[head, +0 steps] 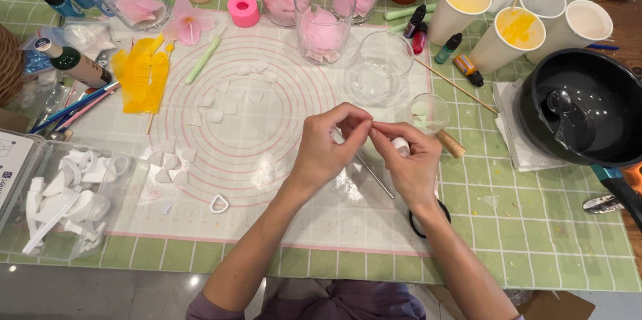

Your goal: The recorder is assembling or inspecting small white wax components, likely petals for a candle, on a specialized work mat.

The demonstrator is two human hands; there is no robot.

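Observation:
My left hand (328,143) and my right hand (409,163) meet over the white silicone mat (267,179) with pink circles. Their fingertips pinch together at a small pale piece, too small to identify. My right hand also grips a small white rounded piece (400,145) in its palm. A thin metal rod (376,176) lies on the mat just below both hands. White petal-shaped pieces (221,102) lie scattered on the mat to the left.
Glass jars with pink petals (324,26) and an empty glass (380,66) stand behind. Paper cups (511,36) and a black pot (585,109) are at right. A clear box of white cutters (63,199) sits left, yellow feathery strip (144,76) beyond. Black scissors (428,223) lie under my right wrist.

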